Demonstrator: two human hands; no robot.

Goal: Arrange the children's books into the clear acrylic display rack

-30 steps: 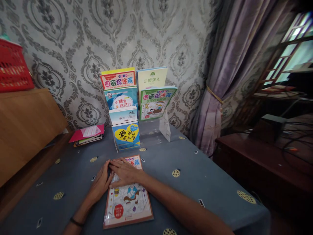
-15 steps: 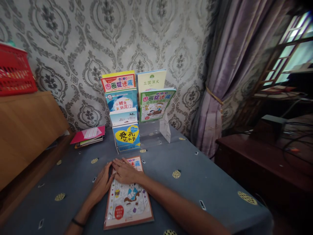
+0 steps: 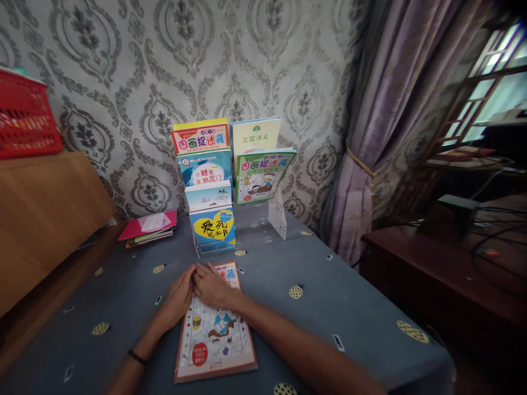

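A picture book (image 3: 222,351) with a reddish-brown border lies flat on the cloth, its cover showing a cartoon figure in blue. At its upper left edge, my left hand (image 3: 178,296) has its fingers drawn together against the side. My right hand (image 3: 212,288) lies across the upper part of the cover, fingers bent and pressed together at the same corner, touching the left fingers. Both sets of fingertips are partly hidden. Behind them, a clear acrylic rack (image 3: 278,216) holds several upright books, including a blue book with a yellow heart (image 3: 214,229) and a green picture book (image 3: 263,178).
A blue-grey tablecloth (image 3: 313,323) with pineapple prints covers the table. Stacked books with a pink top (image 3: 144,226) lie at the back left. Beside them stands a wooden cabinet (image 3: 49,214) bearing a red basket (image 3: 27,118). A purple curtain (image 3: 387,120) hangs right.
My right hand's fingers have bent more at the book's upper left corner. The left hand has shifted slightly up and toward them. The book stays in place.
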